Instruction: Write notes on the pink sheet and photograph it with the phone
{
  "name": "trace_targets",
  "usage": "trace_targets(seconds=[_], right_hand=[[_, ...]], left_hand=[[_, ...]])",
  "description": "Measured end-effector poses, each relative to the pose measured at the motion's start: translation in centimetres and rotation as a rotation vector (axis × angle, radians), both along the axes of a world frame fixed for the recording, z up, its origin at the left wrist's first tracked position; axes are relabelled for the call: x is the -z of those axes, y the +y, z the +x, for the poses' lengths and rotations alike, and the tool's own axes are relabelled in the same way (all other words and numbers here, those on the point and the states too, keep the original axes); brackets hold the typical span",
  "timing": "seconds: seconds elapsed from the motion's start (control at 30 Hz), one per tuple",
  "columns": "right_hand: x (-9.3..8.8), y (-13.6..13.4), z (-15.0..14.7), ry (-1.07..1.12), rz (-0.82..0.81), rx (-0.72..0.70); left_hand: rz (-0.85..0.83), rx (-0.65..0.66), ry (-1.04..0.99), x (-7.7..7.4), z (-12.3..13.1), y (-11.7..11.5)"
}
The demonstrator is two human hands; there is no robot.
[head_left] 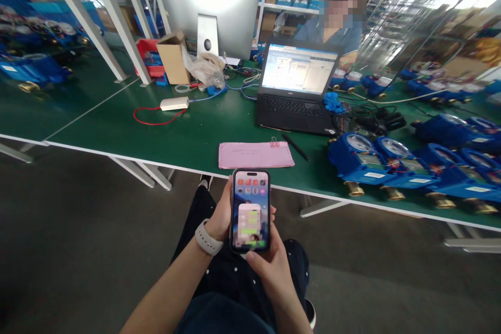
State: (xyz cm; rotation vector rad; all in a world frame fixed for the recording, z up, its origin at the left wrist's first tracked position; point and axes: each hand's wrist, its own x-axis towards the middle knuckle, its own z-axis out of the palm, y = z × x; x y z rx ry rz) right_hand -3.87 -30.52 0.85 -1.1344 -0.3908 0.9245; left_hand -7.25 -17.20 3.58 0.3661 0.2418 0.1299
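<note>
A smartphone (251,214) with a lit screen is held upright over my lap, just off the table's front edge. Its screen shows app icons and a smaller chat window. My left hand (222,214), with a pale watch band on the wrist, grips the phone's left side. Around its lower right side my right hand (270,255) is closed, the thumb at the bottom edge. Beyond the phone lies a clipped stack of pink paper (254,155), with a black pen (296,147) to its right. Fingers behind the phone are mostly hidden.
An open laptop (295,86) stands on the green table (203,138). Several blue meters with brass fittings (362,162) line the right side. A white box (174,104) with red and blue cables lies left, before a monitor (207,5). Another person (332,31) is behind the laptop.
</note>
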Motion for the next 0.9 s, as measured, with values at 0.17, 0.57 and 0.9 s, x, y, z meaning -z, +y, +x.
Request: trace_targets(seconds=[0.17,0.57,0.9], right_hand=[[0.3,-0.2,0.4,0.148,-0.016,0.03],[-0.6,0.3,0.9,0.364,-0.01,-0.008],[-0.9,0.2,1.1,0.39,-0.047,-0.09]], left_hand=[[-0.007,0.034,-0.014,0.5,-0.1,0.1],[0.059,-0.286,0.295,-0.2,0.6,-0.3],[0.121,-0.256,0.216,0.8,-0.1,-0.1]])
